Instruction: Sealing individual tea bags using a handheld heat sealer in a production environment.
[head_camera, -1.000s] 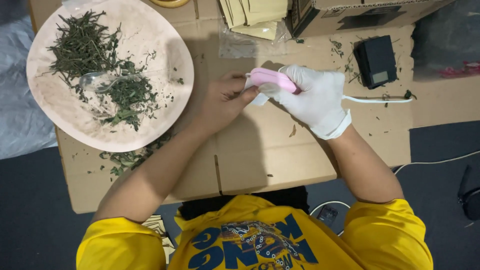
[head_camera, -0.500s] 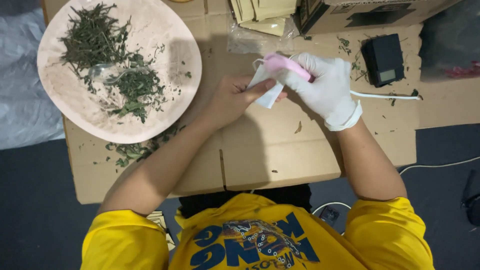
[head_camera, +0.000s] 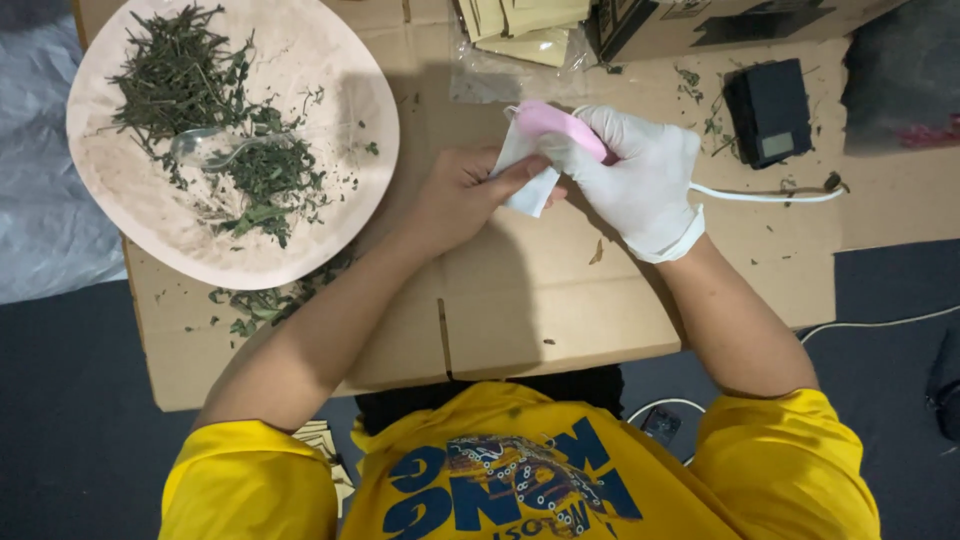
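Both hands have shifted slightly: gloved right hand (head_camera: 640, 180) grips pink sealer (head_camera: 560, 128), bare left hand (head_camera: 465, 195) pinches white sachet (head_camera: 525, 175).

Beside the one pink tray (head_camera: 120, 190) are counted one clear spoon (head_camera: 215, 150), one black scale (head_camera: 770, 112), two hands.

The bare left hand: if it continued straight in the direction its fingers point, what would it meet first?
The left hand points toward the gloved right hand; beyond the small white pouch it already pinches, it would probably meet that glove and the pink tool first.
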